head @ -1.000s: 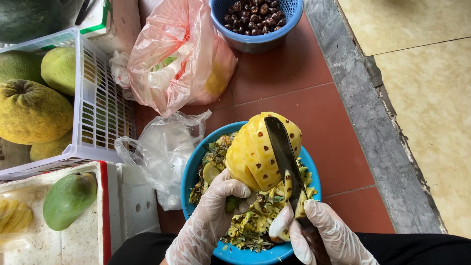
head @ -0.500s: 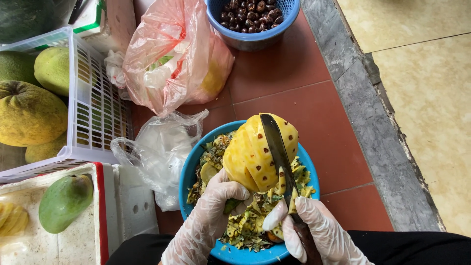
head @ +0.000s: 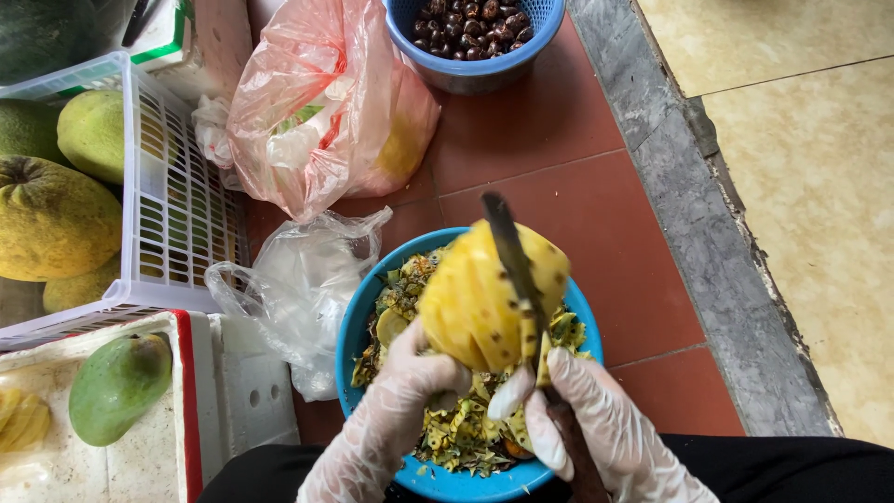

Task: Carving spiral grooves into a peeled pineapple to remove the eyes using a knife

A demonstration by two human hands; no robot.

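- Gripping from below, my left hand, in a thin clear plastic glove, closes its grip around the base of the peeled yellow pineapple and holds it tilted above the round blue plastic basin.
- My right hand, gloved the same way, has its grip closed around the dark handle of a long dark-bladed knife; the blade lies along the pineapple's flesh, its tip reaching past the top of the fruit.
- I see diagonal grooves cut into the pineapple's surface, with a few dark eyes remaining near the blade.
- Below the fruit, the basin holds a heap of green and yellow pineapple peelings.
- Just left of the basin lies a crumpled clear plastic bag, touching its rim.
- Beyond that sits a pink translucent plastic bag with pale contents I cannot make out.
- At the top, a second blue bowl of dark brown round fruits stands on the red tiled floor.
- To the left, a white plastic lattice basket holds large green-yellow fruits.
- A green mango rests in a white foam box at the lower left.
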